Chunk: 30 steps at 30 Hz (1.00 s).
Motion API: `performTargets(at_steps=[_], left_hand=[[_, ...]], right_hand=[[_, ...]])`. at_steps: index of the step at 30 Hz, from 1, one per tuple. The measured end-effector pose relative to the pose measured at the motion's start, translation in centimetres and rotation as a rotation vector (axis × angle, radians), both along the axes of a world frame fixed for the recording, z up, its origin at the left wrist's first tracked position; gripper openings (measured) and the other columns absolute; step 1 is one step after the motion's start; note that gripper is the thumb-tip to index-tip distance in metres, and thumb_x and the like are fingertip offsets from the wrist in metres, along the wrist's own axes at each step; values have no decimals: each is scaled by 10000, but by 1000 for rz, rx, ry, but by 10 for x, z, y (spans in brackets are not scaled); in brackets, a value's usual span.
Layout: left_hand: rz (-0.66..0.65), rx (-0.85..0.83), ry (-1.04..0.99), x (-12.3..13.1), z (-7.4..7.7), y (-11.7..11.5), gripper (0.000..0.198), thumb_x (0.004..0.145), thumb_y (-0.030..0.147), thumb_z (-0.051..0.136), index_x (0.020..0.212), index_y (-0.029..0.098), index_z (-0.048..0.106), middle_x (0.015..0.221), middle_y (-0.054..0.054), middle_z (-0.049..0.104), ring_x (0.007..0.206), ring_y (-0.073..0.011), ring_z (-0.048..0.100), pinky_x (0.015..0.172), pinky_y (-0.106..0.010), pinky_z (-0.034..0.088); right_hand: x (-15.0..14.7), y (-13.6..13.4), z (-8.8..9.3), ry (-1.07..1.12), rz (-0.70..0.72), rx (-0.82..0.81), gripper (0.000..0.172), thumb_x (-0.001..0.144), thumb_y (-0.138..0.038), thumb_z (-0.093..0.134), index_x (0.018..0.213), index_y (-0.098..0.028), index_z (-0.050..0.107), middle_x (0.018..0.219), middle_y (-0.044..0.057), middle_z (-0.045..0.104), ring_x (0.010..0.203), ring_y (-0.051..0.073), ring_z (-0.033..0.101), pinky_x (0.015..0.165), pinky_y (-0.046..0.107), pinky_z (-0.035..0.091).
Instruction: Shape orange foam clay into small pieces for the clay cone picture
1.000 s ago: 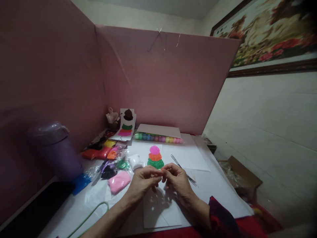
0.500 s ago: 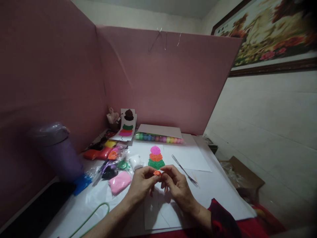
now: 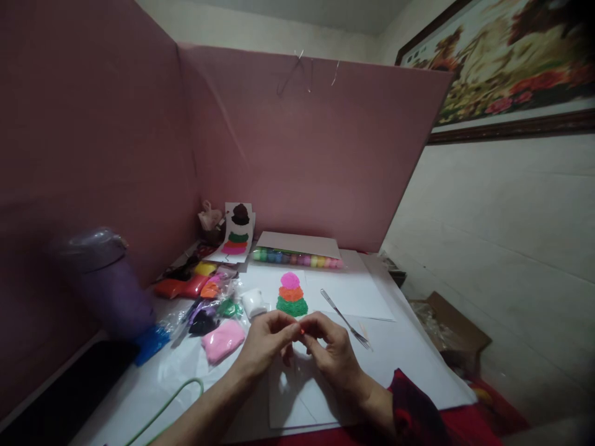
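Both hands meet over a white sheet of paper (image 3: pixel 290 409), fingertips pinched together. Between them shows a small bit of orange modelling clay (image 3: pixel 302 332), mostly hidden by the fingers. My left hand (image 3: pixel 272 337) is closed on it from the left, thumb against forefinger. From the right, my right hand (image 3: pixel 331 347) pinches the same clay. Just beyond the fingers lies a clay picture (image 3: pixel 290 295) in three layers: pink on top, orange in the middle, green below. A fork (image 3: pixel 344 317) rests to the right of it, with a thin wooden stick (image 3: pixel 364 332) alongside.
Bagged clay in several colours, including a pink pack (image 3: pixel 223 341) and a white pack (image 3: pixel 253 303), lies at left. Behind are a row of coloured clay balls (image 3: pixel 297 258) and a clay-decorated card (image 3: pixel 238 232). A purple bottle (image 3: pixel 109 285) stands far left; a cardboard box (image 3: pixel 458 325) sits right.
The fingers have drawn closer together around the orange clay, which now shows much less. The view has shifted slightly; the other things stay in place.
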<state>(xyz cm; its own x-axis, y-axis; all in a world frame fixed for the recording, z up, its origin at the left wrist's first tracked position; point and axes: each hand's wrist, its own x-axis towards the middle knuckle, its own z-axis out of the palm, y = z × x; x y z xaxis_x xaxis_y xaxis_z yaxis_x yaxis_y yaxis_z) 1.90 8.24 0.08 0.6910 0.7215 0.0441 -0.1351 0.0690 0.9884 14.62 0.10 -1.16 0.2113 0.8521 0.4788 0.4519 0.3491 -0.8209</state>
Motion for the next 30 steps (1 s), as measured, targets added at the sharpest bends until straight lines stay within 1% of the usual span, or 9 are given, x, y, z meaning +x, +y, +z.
performTargets(at_steps=[1, 5, 9, 11, 13, 18, 23, 26, 30], left_hand=[[-1, -7, -7, 0, 0, 0, 318, 652, 394, 708, 699, 94, 613, 466, 13, 563, 347, -87, 480, 361, -208, 404], [31, -36, -62, 0, 0, -1, 296, 636, 366, 729, 689, 100, 610, 487, 15, 576, 376, -90, 502, 378, -209, 427], [50, -63, -76, 1, -1, -1, 304, 649, 379, 720, 746, 117, 599, 515, 17, 595, 387, -110, 540, 375, -225, 455], [66, -80, -49, 1, 0, 0, 319, 666, 410, 698, 743, 119, 594, 564, -1, 620, 410, -121, 570, 379, -230, 471], [37, -88, -17, 1, 1, 0, 335, 660, 425, 698, 715, 111, 595, 573, -13, 627, 403, -118, 570, 377, -227, 470], [0, -92, -47, 0, 1, 1, 336, 596, 385, 759, 702, 110, 596, 491, 9, 601, 377, -111, 546, 370, -217, 455], [-7, -146, -11, -1, -3, 0, 335, 661, 427, 702, 703, 112, 596, 536, -3, 612, 386, -110, 552, 376, -220, 453], [-19, -121, -38, -1, -2, 1, 278, 644, 355, 735, 702, 109, 618, 529, 2, 610, 400, -96, 538, 392, -199, 424], [91, -73, -61, -1, 3, 2, 215, 616, 276, 760, 657, 109, 630, 450, 19, 577, 395, -81, 504, 405, -181, 391]], right_hand=[[0, 0, -1, -11, 7, 6, 43, 846, -191, 540, 856, -176, 579, 762, 31, 612, 687, 166, 585, 654, 288, 475], [1, 0, 1, -20, -19, -1, 150, 820, -201, 583, 968, -185, 569, 786, 38, 626, 710, 178, 593, 655, 292, 484], [1, -1, 4, -49, -27, 3, 97, 854, -225, 538, 885, -181, 618, 787, 49, 627, 688, 173, 578, 640, 294, 480], [0, -1, 4, -45, -33, 21, 88, 850, -217, 542, 860, -180, 621, 771, 45, 620, 677, 170, 572, 638, 295, 478], [0, -1, 2, -39, -30, 27, 65, 836, -192, 553, 838, -181, 618, 756, 38, 615, 675, 170, 572, 638, 293, 477], [2, 0, -1, -10, 9, 17, 99, 810, -173, 583, 905, -187, 607, 748, 22, 616, 651, 159, 575, 621, 278, 475], [2, -1, 2, -34, -2, 55, 80, 828, -190, 563, 849, -182, 639, 751, 34, 609, 688, 168, 567, 657, 293, 465], [1, 0, 3, 108, 31, -18, 70, 825, -229, 578, 841, -175, 619, 739, 27, 611, 675, 163, 577, 615, 274, 474], [3, 5, 2, 434, 114, -87, 186, 778, -334, 641, 782, -154, 595, 652, -6, 575, 518, 114, 533, 472, 227, 452]])
